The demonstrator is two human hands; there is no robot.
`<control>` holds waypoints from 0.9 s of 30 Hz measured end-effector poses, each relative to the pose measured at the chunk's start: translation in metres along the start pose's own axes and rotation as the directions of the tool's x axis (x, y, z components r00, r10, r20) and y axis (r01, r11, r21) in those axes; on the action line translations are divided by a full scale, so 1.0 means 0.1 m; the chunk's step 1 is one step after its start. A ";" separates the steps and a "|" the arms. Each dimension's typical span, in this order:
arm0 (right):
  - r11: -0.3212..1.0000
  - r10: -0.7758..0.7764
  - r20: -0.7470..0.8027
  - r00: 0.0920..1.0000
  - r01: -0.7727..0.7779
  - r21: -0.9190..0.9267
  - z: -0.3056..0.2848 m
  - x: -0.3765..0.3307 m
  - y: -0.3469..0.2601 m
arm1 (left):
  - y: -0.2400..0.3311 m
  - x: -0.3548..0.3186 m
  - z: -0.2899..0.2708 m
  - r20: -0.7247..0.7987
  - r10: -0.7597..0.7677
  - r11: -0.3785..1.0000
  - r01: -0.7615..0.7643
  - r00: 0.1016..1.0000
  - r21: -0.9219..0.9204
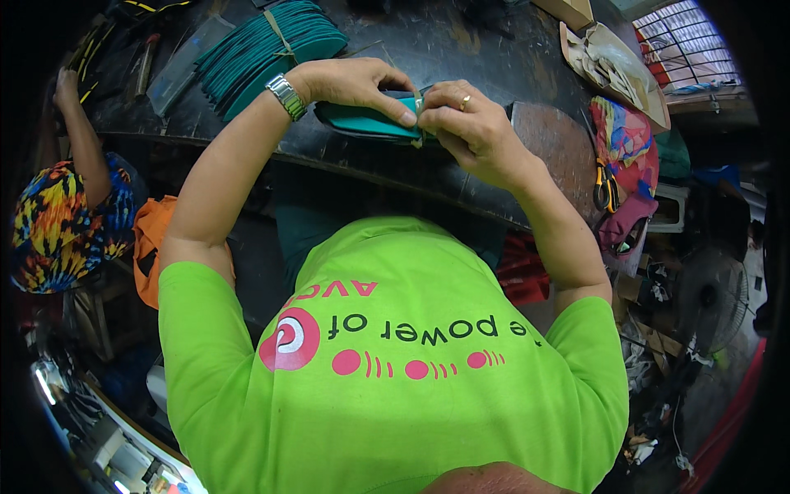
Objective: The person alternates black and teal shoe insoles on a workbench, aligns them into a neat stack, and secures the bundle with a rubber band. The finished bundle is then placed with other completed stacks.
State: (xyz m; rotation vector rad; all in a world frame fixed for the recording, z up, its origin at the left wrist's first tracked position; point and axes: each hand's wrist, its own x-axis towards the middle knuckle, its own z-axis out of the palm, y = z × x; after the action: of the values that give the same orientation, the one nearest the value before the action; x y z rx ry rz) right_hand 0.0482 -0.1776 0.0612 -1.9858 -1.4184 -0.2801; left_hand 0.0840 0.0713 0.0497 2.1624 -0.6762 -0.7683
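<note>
A small stack of teal, sole-shaped pieces (370,120) with dark undersides lies at the front edge of the dark worktable (329,156). My left hand (358,86), below a metal wristwatch, closes over the stack with its thumb pressed on the top piece. At the stack's right end, my right hand (473,119) pinches a thin, pale tie (418,107) that runs around the pieces. The right fingertips partly hide the tie. Just beyond my left wrist stands a larger bundle of similar teal pieces (255,62), bound with a strip.
Black-and-orange scissors (606,191) hang at the table's right side beside colourful cloth (621,136). An open carton of scraps (613,70) sits at the far right. A hammer (146,64) lies far left, near another person in a multicoloured shirt (62,222). A fan (712,300) stands at right.
</note>
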 end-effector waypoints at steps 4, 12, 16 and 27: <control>0.995 0.100 -0.041 0.994 -0.098 0.029 0.07 0.01 0.08 | 0.00 0.05 -0.17 0.001 0.041 0.999 -0.041 0.999 -0.027; 0.961 0.156 -0.088 0.984 -0.172 -0.216 0.23 0.16 -0.13 | 0.41 0.15 -0.22 -0.252 0.330 0.661 -0.032 0.910 0.750; 0.949 0.176 -0.083 0.981 -0.192 -0.252 0.23 0.21 -0.15 | 0.59 -0.07 -0.15 -0.331 0.368 0.483 0.125 0.869 0.867; 0.987 0.158 -0.032 0.987 -0.158 -0.023 0.14 0.10 0.00 | 0.38 -0.56 0.27 -0.686 0.237 0.958 -0.050 0.688 0.282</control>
State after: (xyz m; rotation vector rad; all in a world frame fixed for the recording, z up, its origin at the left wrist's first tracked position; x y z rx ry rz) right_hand 0.0488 -0.1614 0.0565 -2.0924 -1.2360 -0.2566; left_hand 0.0182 0.0736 0.0817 2.3378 -0.5174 0.2946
